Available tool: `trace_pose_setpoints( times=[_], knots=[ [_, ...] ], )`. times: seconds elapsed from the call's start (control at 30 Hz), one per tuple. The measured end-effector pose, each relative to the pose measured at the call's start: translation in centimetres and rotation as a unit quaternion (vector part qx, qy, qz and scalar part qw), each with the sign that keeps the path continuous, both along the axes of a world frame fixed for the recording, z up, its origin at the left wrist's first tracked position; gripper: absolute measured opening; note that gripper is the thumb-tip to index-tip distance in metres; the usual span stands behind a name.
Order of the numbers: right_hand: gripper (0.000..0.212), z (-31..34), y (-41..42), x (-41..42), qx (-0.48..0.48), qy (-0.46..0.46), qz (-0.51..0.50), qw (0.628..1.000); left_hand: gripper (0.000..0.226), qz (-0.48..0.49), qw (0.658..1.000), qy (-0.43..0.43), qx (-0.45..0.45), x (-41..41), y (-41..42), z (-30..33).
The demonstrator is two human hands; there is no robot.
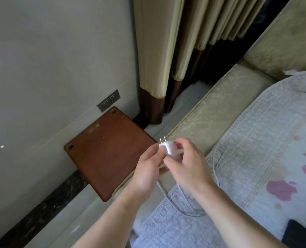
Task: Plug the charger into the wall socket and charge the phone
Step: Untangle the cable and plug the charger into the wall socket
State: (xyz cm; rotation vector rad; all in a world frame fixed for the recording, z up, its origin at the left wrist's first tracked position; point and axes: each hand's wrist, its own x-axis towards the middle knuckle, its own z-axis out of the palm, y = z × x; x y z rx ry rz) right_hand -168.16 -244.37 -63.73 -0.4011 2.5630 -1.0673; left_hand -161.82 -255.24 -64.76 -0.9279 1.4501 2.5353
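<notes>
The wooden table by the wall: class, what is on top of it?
The wooden table shows only bare tabletop. The left hand covers its near right corner, so that part cannot be checked. The charger is held, not resting there.

White charger (168,148), prongs up, well apart from grey wall socket (108,100)

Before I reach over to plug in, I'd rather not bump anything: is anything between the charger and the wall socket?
Nothing visible blocks it. The charger, held by both hands, has open air toward the socket; only the stool sits below that path.
</notes>
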Motion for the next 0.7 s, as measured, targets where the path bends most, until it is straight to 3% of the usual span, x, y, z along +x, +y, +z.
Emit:
trace_pose_setpoints(
  times=[0.17, 0.3, 0.47, 0.7],
  knots=[
    [0.049, 1.8, -3.3, -1.3, -0.051, -0.025, 0.001, 0.998, 0.033, 0.033, 0.999, 0.029, 0.017, -1.6, -3.3, 2.0],
    [0.031, 1.9, -6.6, -2.8, -0.096, -0.110, 0.013, 0.989, 0.038, 0.070, 0.996, 0.023, 0.040, -2.4, -7.5, 1.5],
    [0.041, 1.4, -10.5, -5.4, -0.125, -0.257, 0.028, 0.958, 0.032, 0.080, 0.995, 0.024, 0.063, -3.4, -12.7, 0.0],
    [0.035, 1.6, -15.5, -8.8, -0.137, -0.396, 0.003, 0.908, 0.048, 0.087, 0.993, -0.019, 0.082, -5.1, -18.1, -0.7]
  ],
)
